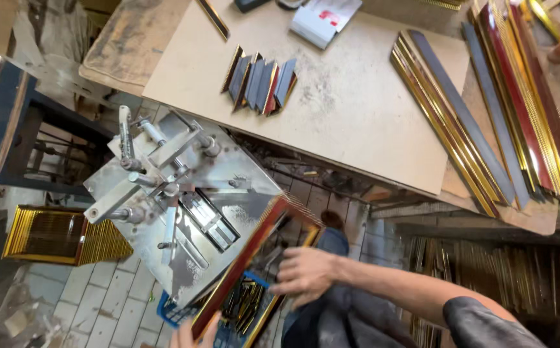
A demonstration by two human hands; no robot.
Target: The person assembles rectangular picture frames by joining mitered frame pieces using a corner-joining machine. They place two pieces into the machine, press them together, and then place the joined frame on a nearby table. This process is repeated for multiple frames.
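We steady a red-and-gold picture frame (257, 270) against the metal joining machine (183, 212), right hand (305, 274) clasping its side, left hand (196, 335) gripping its lower corner; any slip could rack the joints.

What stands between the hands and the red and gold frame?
Nothing visible. The right hand already rests on the frame at its right side, and the left hand touches its lower end, beside the metal machine.
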